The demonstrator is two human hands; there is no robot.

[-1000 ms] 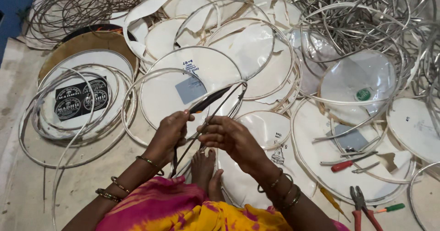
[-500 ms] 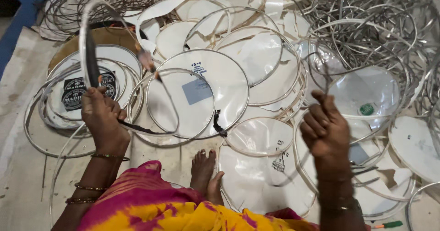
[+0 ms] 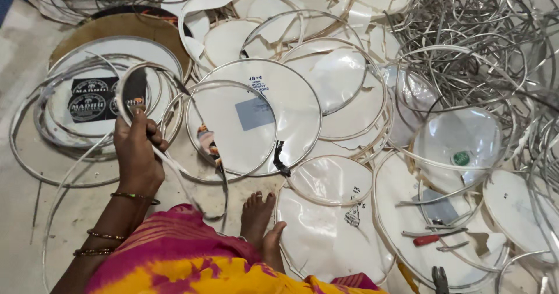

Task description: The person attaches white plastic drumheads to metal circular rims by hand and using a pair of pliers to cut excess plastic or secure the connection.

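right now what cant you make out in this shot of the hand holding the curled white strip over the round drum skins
- Right hand: not in the head view at all, so what it does is unknown.
- Left hand: its grip on the curled white strip shows only from the back; the palm side is hidden.
- Dark-handled pliers: cut off by the bottom edge.
- Tangled pile of grey metal hoops: too overlapped to count.

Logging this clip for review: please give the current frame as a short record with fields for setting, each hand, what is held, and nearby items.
setting: floor strewn with round white drum skins and metal hoops
left hand: raised, closed on a bent metal strip
right hand: out of view
nearest item: large hooped drum skin beside the held strip
feet: bare foot resting at the edge of a skin
tools: red-handled screwdriver, pliers at lower right
right side: tangled pile of metal rings
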